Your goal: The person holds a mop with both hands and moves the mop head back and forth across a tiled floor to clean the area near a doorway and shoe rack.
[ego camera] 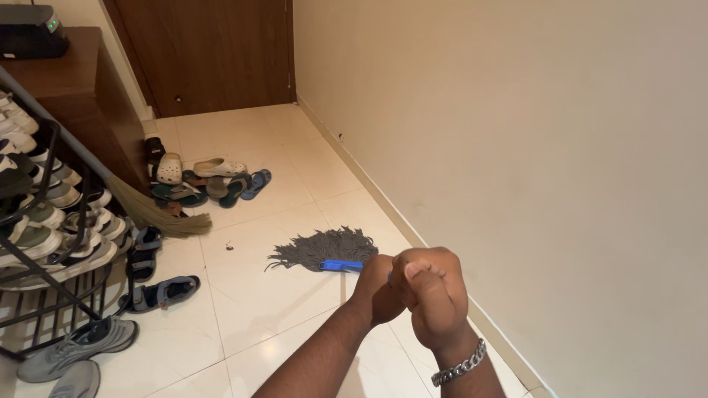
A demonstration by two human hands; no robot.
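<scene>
Mop (324, 250) ahead of hands' (413, 291) grip

There are two hands, the left hand (377, 290) and the right hand (430, 295), and one silver bracelet (459, 365). There is one mop (324, 250) and one broom (151, 210). One shoe rack (51, 250) stands at the left, with many shoes that I cannot count exactly. There is one wooden door (214, 51) and one black device (29, 31) on one brown cabinet (81, 88).

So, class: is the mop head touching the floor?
Touching. The head view shows the grey mop head spread flat on the tiled floor, its strands fanned out with no gap beneath.
</scene>
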